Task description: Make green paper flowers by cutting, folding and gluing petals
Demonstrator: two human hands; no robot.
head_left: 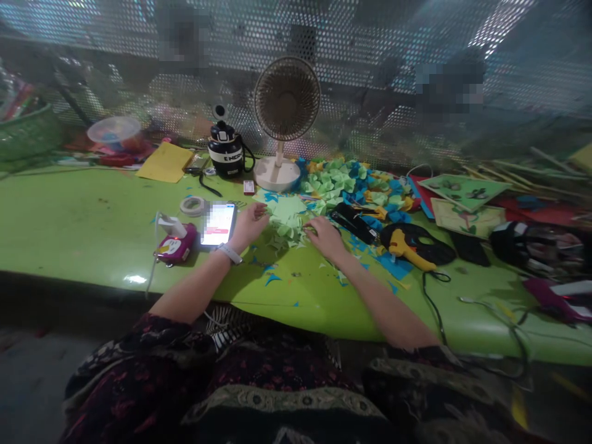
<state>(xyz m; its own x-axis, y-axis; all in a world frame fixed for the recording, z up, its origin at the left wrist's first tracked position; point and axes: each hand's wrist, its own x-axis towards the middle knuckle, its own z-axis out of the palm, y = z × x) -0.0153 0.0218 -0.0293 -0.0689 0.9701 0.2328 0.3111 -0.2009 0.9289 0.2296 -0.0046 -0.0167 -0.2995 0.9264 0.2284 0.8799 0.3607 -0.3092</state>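
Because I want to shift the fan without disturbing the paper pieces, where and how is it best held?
The fan is probably best gripped around its slim upright stem, approached from the person's side. The stem stands exposed between the round head and wide base; the black bottle stands to the left, and paper pieces lie close on the right.

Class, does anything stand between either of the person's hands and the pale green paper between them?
Nothing visible does. The left hand and right hand flank the green paper; the phone lies outside the left hand, the black tool outside the right.
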